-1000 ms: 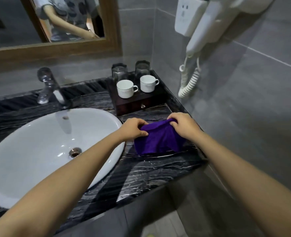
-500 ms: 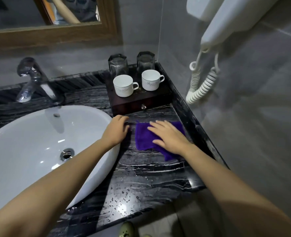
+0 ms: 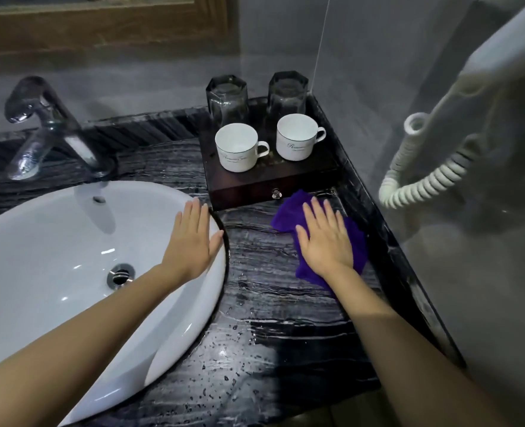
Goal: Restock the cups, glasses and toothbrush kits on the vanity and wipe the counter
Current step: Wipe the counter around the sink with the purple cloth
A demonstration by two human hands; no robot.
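Cloth [image 3: 289, 211] went from bunched in both hands to spread under the flat, open right hand [image 3: 326, 238] just in front of the tray [image 3: 239, 192], left hand [image 3: 193, 238] resting empty on the basin [image 3: 70, 241], so wiping had basically started.

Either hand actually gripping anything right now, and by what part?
No grip. The right hand lies flat, fingers spread, pressing the middle of the purple cloth onto the counter. The left hand rests open on the sink rim.

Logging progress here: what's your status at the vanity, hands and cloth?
Right hand flat on purple cloth, pressing it to the counter. Left hand open on basin rim. Droplets on near counter; wooden tray just ahead of cloth.
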